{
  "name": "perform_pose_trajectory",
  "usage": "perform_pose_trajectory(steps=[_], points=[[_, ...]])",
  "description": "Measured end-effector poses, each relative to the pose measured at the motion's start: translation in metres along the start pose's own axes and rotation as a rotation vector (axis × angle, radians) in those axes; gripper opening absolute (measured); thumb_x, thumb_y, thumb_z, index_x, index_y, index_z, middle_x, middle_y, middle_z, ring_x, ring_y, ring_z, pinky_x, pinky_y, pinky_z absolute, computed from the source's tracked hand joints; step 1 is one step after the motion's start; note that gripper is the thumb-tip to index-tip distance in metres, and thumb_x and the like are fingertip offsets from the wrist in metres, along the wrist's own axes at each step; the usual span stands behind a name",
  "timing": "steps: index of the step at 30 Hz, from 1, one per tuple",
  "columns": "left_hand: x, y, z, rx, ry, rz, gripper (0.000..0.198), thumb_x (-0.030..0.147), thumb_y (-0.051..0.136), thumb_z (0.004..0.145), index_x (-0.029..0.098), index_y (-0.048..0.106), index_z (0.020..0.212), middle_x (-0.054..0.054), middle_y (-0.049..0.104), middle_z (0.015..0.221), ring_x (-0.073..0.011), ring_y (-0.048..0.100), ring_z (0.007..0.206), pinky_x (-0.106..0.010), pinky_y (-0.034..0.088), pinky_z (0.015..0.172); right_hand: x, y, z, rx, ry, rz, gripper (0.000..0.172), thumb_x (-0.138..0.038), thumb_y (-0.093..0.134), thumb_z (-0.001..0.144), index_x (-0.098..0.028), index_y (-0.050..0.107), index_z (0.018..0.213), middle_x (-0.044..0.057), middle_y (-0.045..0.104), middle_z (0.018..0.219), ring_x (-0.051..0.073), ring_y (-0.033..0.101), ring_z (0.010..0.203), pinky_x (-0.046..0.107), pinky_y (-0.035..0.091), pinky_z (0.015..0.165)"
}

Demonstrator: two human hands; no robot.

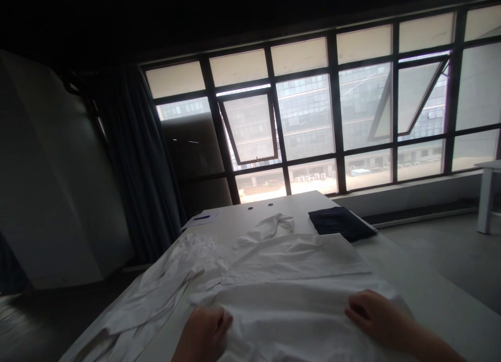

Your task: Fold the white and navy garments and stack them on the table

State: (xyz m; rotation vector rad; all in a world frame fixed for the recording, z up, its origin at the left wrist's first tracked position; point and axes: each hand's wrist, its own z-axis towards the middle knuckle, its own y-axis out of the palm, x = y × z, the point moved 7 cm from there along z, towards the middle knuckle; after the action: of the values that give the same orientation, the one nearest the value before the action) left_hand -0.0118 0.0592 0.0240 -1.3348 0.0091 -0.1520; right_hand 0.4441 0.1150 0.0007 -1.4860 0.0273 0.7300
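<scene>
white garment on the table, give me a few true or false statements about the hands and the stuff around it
1. The left hand and the right hand both rest on the white garment. True.
2. The left hand grips a blue pen. False: the pen lies on a sheet of paper at the far left of the table.
3. A dark navy folded cloth lies on the white table, beyond the garment. True.
4. The curtain covers the whole window. False: it hangs at the window's left end, and most panes are uncovered.
</scene>
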Motion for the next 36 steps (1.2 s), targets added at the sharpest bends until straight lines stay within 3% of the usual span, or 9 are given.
perform_pose_trajectory(steps=[3, 7, 12, 16, 19, 22, 25, 30, 36], points=[[0.04, -0.004, 0.002, 0.035, 0.199, -0.085, 0.025, 0.04, 0.053, 0.097, 0.027, 0.069, 0.082, -0.004, 0.071, 0.085, -0.023, 0.065, 0.084, -0.034, 0.046, 0.083, -0.027, 0.004, -0.002, 0.009, -0.106, 0.076, 0.023, -0.039, 0.051, 0.093, -0.025, 0.068, 0.084, 0.004, 0.07, 0.091, 0.022, 0.063, 0.082, 0.034, 0.047, 0.078], [0.068, 0.021, 0.004, -0.139, 0.284, -0.19, 0.01, 0.031, 0.067, 0.086, 0.029, 0.07, 0.094, -0.006, 0.071, 0.103, -0.0253, 0.064, 0.098, -0.037, 0.049, 0.09, -0.049, 0.01, -0.007, -0.011, -0.176, 0.102, 0.022, -0.033, 0.063, 0.084, -0.029, 0.07, 0.104, 0.006, 0.065, 0.12, 0.027, 0.058, 0.117, 0.042, 0.041, 0.107], [0.036, 0.071, 0.005, -0.334, 0.121, -0.164, 0.065, 0.047, 0.088, 0.059, 0.037, 0.069, 0.121, -0.012, 0.055, 0.145, -0.0457, 0.042, 0.137, -0.063, 0.039, 0.106, -0.05, 0.012, -0.015, -0.157, -0.164, 0.199, 0.018, -0.033, 0.065, 0.082, -0.029, 0.071, 0.098, 0.002, 0.066, 0.116, 0.021, 0.064, 0.101, 0.031, 0.049, 0.092], [0.013, 0.094, 0.0, -0.444, 0.043, -0.119, 0.091, 0.061, 0.081, 0.062, 0.039, 0.053, 0.145, -0.015, 0.037, 0.161, -0.051, 0.023, 0.148, -0.078, 0.029, 0.102, -0.037, 0.008, -0.008, -0.072, -0.087, 0.145, 0.027, -0.042, 0.053, 0.093, -0.024, 0.071, 0.085, 0.004, 0.071, 0.088, 0.02, 0.065, 0.082, 0.032, 0.052, 0.081], [0.013, 0.086, -0.008, -0.456, 0.045, -0.146, 0.094, 0.063, 0.078, 0.067, 0.041, 0.043, 0.151, -0.013, 0.031, 0.164, -0.0481, 0.02, 0.15, -0.079, 0.027, 0.103, -0.024, 0.016, -0.002, 0.01, -0.098, 0.099, 0.035, -0.048, 0.055, 0.093, -0.029, 0.072, 0.117, 0.009, 0.068, 0.129, 0.028, 0.06, 0.121, 0.043, 0.044, 0.107], [0.013, 0.067, -0.015, -0.48, 0.019, -0.133, 0.098, 0.07, 0.07, 0.073, 0.041, 0.028, 0.156, -0.011, 0.018, 0.167, -0.0464, 0.01, 0.152, -0.083, 0.013, 0.106, -0.003, 0.034, 0.003, -0.042, -0.073, 0.015, 0.059, -0.061, 0.052, 0.094, -0.038, 0.05, 0.148, 0.004, 0.04, 0.161, 0.034, 0.031, 0.15, 0.057, 0.021, 0.122], [0.002, 0.048, -0.017, -0.489, -0.029, -0.093, 0.099, 0.076, 0.059, 0.08, 0.033, 0.018, 0.159, -0.009, 0.005, 0.168, -0.0415, -0.002, 0.153, -0.075, -0.002, 0.114, 0.02, 0.044, 0.007, -0.08, -0.018, -0.077, 0.065, -0.069, 0.04, 0.096, -0.041, 0.035, 0.155, 0.001, 0.027, 0.166, 0.035, 0.019, 0.153, 0.064, 0.009, 0.123], [-0.031, 0.045, -0.022, -0.555, -0.062, -0.085, 0.108, 0.065, 0.068, 0.078, 0.027, 0.01, 0.16, -0.007, -0.003, 0.167, -0.0327, -0.005, 0.154, -0.054, 0.002, 0.125, 0.061, 0.038, 0.013, -0.092, 0.126, -0.183, 0.076, -0.078, 0.036, 0.091, -0.04, 0.031, 0.156, 0.001, 0.023, 0.166, 0.037, 0.016, 0.153, 0.066, 0.008, 0.122], [-0.053, 0.054, -0.005, -0.326, -0.063, -0.082, 0.057, 0.049, 0.037, 0.102, 0.031, 0.035, 0.157, -0.004, 0.022, 0.167, -0.0283, 0.019, 0.154, -0.057, 0.012, 0.124, 0.091, 0.04, 0.02, -0.013, 0.097, -0.198, 0.065, -0.064, 0.027, 0.1, -0.033, 0.036, 0.156, 0.003, 0.028, 0.164, 0.032, 0.022, 0.153, 0.061, 0.015, 0.123]])
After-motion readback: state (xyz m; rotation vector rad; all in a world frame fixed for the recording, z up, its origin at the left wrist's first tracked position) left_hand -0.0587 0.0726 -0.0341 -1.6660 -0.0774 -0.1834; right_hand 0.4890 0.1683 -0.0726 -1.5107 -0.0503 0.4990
